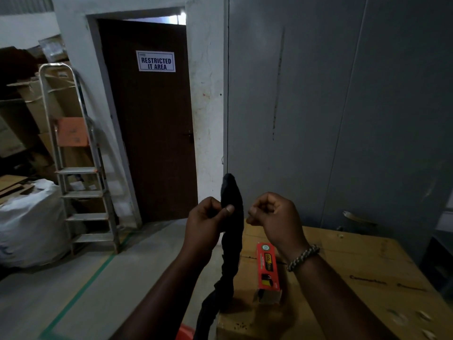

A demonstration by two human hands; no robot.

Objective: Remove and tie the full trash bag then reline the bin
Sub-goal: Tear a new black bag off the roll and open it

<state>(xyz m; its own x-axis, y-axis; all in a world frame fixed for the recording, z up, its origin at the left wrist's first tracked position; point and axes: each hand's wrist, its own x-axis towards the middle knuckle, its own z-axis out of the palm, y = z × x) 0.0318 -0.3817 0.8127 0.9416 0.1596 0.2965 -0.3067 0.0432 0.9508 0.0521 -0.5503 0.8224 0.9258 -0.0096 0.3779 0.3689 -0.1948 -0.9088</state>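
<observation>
A black trash bag (231, 241), still bunched into a long strip, hangs upright in front of me. My left hand (207, 224) pinches it near the top, thumb pressed on the plastic. My right hand (273, 218) is beside the bag on the right, fingers curled; whether its fingertips grip the bag's edge I cannot tell. A red bag-roll box (268, 268) lies open-ended on the cardboard carton (355, 273) below my right wrist. A sliver of a red bin (185, 332) shows at the bottom edge, under the bag's lower end.
A brown door (152, 119) marked "Restricted IT Area" stands ahead. An aluminium stepladder (81, 182) leans left of it, in front of stacked cardboard boxes (36, 106). A big white sack (29, 222) sits on the floor at left. Grey metal cabinets (343, 106) fill the right.
</observation>
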